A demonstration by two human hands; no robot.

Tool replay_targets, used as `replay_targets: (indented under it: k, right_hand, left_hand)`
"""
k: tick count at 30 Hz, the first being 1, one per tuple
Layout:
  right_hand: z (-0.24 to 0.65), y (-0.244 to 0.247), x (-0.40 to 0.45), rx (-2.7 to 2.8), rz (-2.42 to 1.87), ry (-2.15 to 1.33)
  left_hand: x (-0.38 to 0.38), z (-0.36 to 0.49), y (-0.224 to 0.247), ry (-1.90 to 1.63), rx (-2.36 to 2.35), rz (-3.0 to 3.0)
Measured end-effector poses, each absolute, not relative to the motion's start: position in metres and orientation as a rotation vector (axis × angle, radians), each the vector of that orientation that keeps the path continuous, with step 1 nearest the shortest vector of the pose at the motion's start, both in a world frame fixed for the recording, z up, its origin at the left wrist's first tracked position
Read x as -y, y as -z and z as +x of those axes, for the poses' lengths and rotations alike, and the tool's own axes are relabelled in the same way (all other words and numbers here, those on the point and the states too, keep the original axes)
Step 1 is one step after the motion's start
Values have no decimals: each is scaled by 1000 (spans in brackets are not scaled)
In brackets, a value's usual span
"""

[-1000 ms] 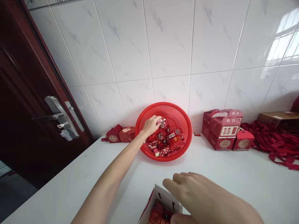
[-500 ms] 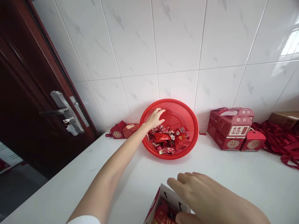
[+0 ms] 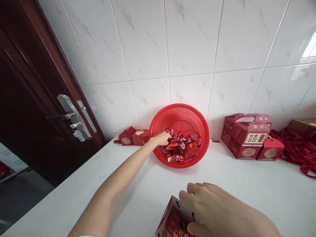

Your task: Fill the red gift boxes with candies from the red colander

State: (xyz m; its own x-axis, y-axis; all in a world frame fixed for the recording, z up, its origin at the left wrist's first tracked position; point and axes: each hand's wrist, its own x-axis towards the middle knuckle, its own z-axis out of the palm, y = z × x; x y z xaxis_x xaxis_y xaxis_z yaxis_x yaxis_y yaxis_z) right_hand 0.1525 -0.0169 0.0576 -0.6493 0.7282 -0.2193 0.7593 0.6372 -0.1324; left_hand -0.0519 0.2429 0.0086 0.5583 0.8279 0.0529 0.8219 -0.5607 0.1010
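My left hand (image 3: pixel 162 139) reaches into the tilted red plastic basket (image 3: pixel 206 133), its fingers bent closed among the wrapped candies (image 3: pixel 177 152). Its fingertips are partly hidden, so I cannot make out what they hold. Close to me at the bottom edge stands an open-topped paper gift box (image 3: pixel 165 215) with a white inside. Red packets (image 3: pixel 178 227) lie in it. My right hand (image 3: pixel 217 207) is closed over the box's right wall, with the thumb on the inner side and the fingers outside.
Folded red gift boxes (image 3: pixel 247 141) are stacked at the right, beside a heap of dark red ribbon (image 3: pixel 291 144) and a brown carton (image 3: pixel 303 126). Two small red boxes (image 3: pixel 134 136) sit left of the basket. A tiled wall (image 3: pixel 190 39) rises behind; a dark door (image 3: pixel 32 82) is at left.
My left hand has gone down from above the candies into them, and its spread fingers have closed. My right hand keeps its place on the box. The whole view has shifted slightly.
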Motion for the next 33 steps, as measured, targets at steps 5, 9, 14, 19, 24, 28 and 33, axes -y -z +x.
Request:
replay_targets:
  k: [5,9,14,19,24,28,33]
  right_hand:
    - [149,-58,16,-2684,1239,308]
    - [148,-58,16,-2699,1214,236]
    - [150,-59,13,-2682,1199,256]
    - [149,-61,11,-2626,1248,347]
    - [149,-63,12,-2608,1251,407]
    - [149,-65,13,-2606,1253,423]
    - [149,-67,14,-2598,1250,436]
  left_hand:
    - [-249,-46,-10,-163,-1514,2767]
    - [-249,-36,-10,-170,-1548,2780]
    - [-247,-24,-10,-183,-1570,2748]
    - [-245,-23,-11,-284,-1534,2664]
    - [-245,-32,-15,-570,-1526,2508]
    - [-247,-39,-21,-777,-1490,2359]
    - [-243,-42,-23,-925,-1435,2207]
